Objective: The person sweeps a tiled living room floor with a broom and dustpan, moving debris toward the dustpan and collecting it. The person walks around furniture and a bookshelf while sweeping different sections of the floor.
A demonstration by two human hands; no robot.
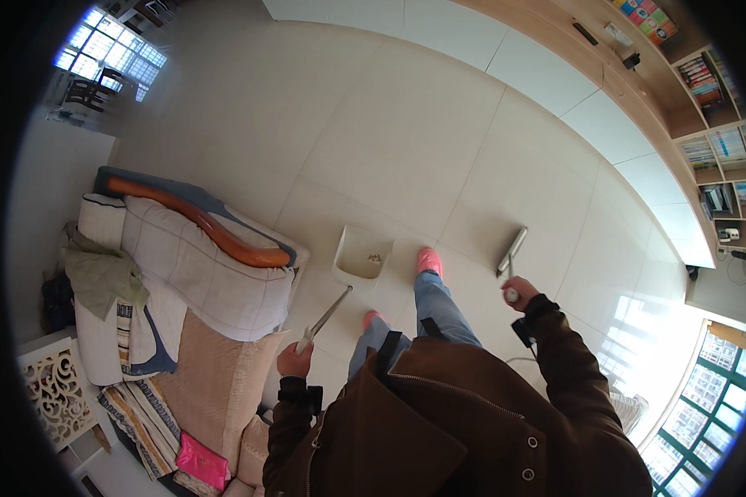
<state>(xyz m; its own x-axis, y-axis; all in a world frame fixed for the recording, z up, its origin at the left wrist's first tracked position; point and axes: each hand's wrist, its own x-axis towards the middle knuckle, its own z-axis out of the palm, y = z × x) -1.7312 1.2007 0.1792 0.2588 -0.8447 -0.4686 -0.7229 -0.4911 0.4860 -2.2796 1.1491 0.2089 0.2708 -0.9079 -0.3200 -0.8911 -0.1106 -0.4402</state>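
Note:
My left hand (295, 361) is closed round the handle of a long-handled dustpan (355, 245). The pale pan lies on the tiled floor ahead and left of my feet, with a small heap of debris (375, 258) inside. On the other side, my right hand (520, 293) grips the pale handle of a broom. Its narrow broom head (514, 248) is down at the floor, to the right of my pink shoe (429, 260) and apart from the dustpan.
A sofa (215, 257) with a wooden armrest, cushions and clothing stands at the left, close to the dustpan. Along the far and right side runs a low white cabinet (547, 74) below bookshelves (704, 153). Light-coloured floor tiles (389, 124) stretch ahead.

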